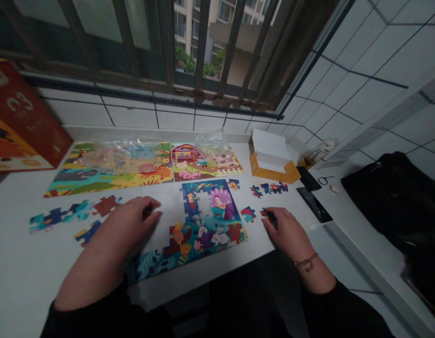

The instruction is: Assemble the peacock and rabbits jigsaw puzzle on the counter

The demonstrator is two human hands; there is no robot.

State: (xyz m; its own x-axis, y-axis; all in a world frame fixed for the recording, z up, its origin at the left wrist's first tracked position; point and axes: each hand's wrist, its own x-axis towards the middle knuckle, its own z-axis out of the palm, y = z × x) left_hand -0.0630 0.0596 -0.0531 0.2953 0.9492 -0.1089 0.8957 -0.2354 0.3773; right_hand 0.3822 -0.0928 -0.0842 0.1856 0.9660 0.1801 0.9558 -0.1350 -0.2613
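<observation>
A partly joined jigsaw puzzle lies on the white counter, with rabbits, a peacock and dark blue leaves on it; a gap shows in its upper middle and the upper left is bare. My right hand is at its right, thumb and fingers closed on a small puzzle piece, mostly covered by the fingers. Beside that lies a loose piece with a red and teal pattern. My left hand hovers or rests left of the puzzle, fingers curled, thumb and forefinger apart with nothing visible between them.
Loose pieces lie at the left, more at the right. Behind are two picture boards under plastic bags, and an open yellow box. A red box stands far left; a phone lies right.
</observation>
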